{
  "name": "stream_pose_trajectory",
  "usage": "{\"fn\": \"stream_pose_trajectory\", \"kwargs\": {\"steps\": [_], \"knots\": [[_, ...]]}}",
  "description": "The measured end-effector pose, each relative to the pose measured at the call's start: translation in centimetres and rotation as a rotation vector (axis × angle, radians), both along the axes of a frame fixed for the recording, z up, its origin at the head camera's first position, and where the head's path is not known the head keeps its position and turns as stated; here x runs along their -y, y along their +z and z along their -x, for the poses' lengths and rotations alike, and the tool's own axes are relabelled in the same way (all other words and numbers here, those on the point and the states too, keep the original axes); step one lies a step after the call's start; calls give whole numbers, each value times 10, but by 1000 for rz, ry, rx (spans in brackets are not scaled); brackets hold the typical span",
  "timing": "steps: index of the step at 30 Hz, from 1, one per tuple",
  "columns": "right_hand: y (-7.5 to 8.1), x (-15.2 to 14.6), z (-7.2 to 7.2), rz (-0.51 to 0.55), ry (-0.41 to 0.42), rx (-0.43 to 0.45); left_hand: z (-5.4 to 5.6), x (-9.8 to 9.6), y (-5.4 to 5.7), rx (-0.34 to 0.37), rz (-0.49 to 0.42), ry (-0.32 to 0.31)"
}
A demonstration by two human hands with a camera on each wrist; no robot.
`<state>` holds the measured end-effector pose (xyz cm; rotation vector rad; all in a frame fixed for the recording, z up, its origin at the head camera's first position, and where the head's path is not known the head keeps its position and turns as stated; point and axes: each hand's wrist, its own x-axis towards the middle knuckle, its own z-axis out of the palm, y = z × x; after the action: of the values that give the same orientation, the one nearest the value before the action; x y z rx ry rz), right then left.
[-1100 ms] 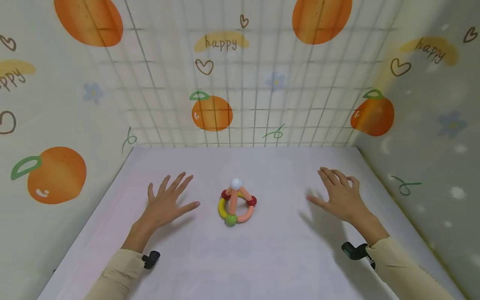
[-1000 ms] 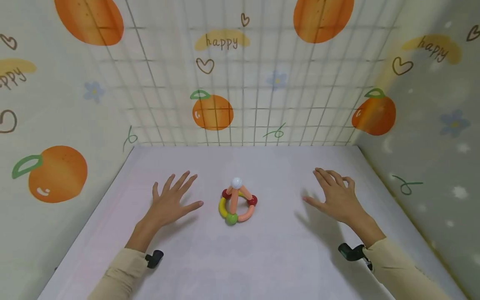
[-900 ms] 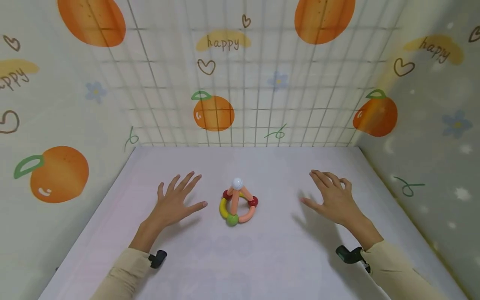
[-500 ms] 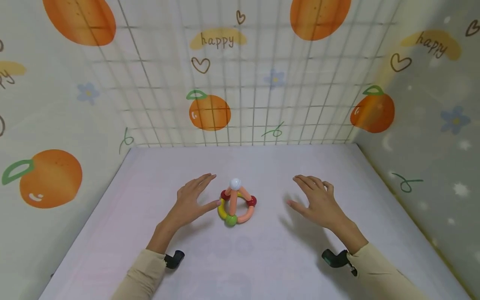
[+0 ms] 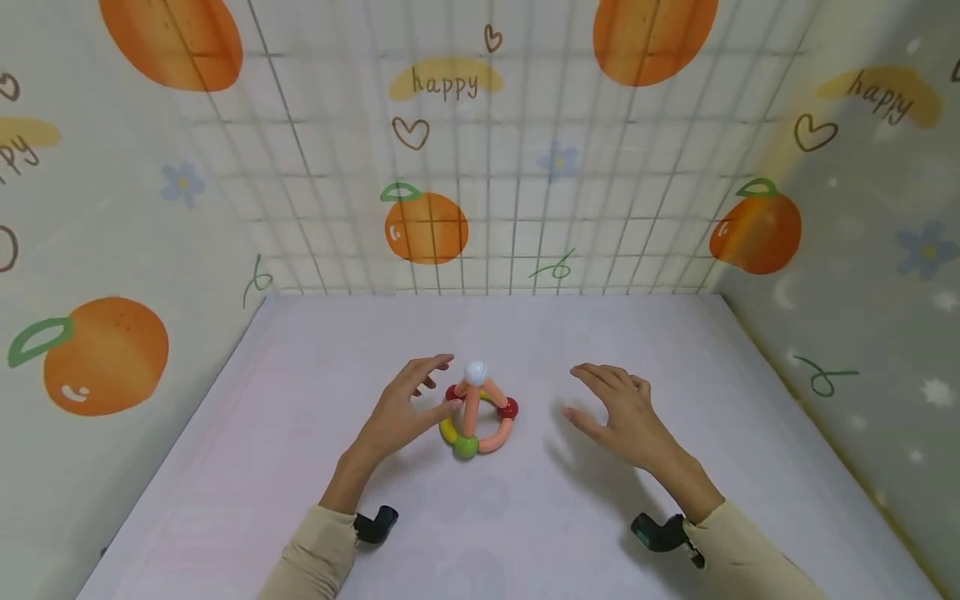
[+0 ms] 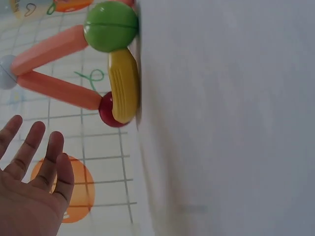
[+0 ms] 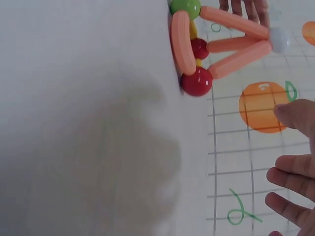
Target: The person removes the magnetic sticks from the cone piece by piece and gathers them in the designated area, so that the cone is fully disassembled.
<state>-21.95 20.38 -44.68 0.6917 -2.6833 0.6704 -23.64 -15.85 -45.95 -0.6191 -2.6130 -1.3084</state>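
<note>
In the head view a magnetic building toy stands mid-table: a ring of yellow and pink curved rods with red and green balls, and straight pink rods rising to a white ball at the top. My left hand hovers at its left side, fingers loosely spread, thumb overlapping the ring in this view. My right hand is held above the table some way to the right, fingers apart and holding nothing. The left wrist view shows the green ball and yellow rod close up, beyond the fingers.
The white table meets a grid-patterned back wall printed with oranges, and side walls of similar cloth. Black wrist cameras sit at both cuffs of the beige sleeves.
Both hands have moved inward toward the toy, the left coming right up beside it and its fingers drawing closer together. The toy stays in place.
</note>
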Motion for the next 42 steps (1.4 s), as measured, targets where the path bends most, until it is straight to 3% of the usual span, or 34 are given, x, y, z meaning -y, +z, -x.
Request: {"fn": "stream_pose_trajectory", "kwargs": {"steps": [6,11,24,31,34,37,42], "knots": [[0,13,1,37,30,-15,-1,-13,1,23,-120,-26],[3,26,3,93,54,11,3,-20,1,18,-138,-58],[5,54,8,181,115,35,3,-36,-8,-5,-243,-9],[6,68,13,212,145,36,0,-52,-19,49,-479,34],[8,75,16,217,159,29,-3,-57,-21,56,-529,49],[10,82,18,223,174,19,-5,-63,-19,38,-531,64],[17,94,22,239,201,-9,-14,-70,0,-7,-539,80]]}}
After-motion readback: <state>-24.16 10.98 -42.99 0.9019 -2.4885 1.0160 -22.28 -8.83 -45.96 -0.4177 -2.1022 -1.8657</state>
